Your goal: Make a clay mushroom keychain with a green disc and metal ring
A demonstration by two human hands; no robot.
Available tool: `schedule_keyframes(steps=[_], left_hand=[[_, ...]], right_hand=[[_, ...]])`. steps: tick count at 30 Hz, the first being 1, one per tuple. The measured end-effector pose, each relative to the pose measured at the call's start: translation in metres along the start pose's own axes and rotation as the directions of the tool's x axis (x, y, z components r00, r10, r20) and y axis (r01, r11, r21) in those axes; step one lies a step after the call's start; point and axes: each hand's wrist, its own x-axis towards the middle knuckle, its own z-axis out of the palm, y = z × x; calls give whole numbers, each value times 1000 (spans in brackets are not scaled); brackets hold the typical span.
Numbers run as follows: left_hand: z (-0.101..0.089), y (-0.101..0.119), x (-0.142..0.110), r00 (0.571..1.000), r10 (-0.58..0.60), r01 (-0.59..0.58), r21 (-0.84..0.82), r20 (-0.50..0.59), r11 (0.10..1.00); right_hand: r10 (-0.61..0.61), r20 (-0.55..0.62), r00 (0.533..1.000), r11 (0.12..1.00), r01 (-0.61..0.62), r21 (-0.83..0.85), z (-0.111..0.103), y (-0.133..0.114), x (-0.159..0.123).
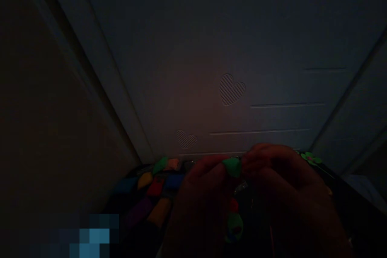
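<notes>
In dim light, my left hand (201, 189) pinches a small green lump of modelling clay (232, 167) between thumb and fingers. My right hand (287, 177) has its fingers closed together at the lump's right edge and seems to grip it from that side. Below the hands lies a small green piece (235, 225) with red and dark blue parts on it. A round red bit (234, 205) sits just above that piece. Shadow hides most of both palms.
Coloured clay blocks lie left of my hands, among them a red one (155, 186), a yellow one (145, 180), an orange one (159, 212) and a purple one (139, 212). A green flower shape (312, 158) is at right. Behind rises a pale panel (169, 48) with embossed hearts.
</notes>
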Motion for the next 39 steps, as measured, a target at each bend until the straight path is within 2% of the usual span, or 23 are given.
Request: schedule_keyframes(steps=[5, 11, 15, 21, 23, 29, 33, 39], left_hand=[[2, 0, -4, 998, -33, 42, -189, 46, 981], [-5, -7, 0, 982, -120, 160, -307, 147, 938], [-3, -6, 1, 980, -121, 169, -339, 157, 926], [2, -3, 0, 983, -147, 175, -331, 109, 927], [2, -4, -1, 988, -124, 148, -329, 92, 933], [-1, -7, 2, 980, -115, 164, -320, 165, 933], [-1, -6, 0, 992, -73, 102, -306, 105, 946], [-4, -7, -4, 996, -84, 86, -210, 19, 974]], right_hand=[[-143, -46, 989, 979, 134, -156, 5, -4, -5], [-312, -58, 948, 919, 286, -271, 9, -5, -11], [-326, -63, 943, 905, 293, -309, 11, -4, -10], [-346, -40, 937, 895, 316, -315, 9, -4, -8], [-343, -47, 938, 898, 313, -309, 8, -5, -9], [-352, -65, 934, 893, 314, -322, 9, -4, -10], [-352, -53, 935, 887, 315, -339, 10, -2, -9], [-325, -24, 945, 874, 291, -390, 11, -2, -9]])
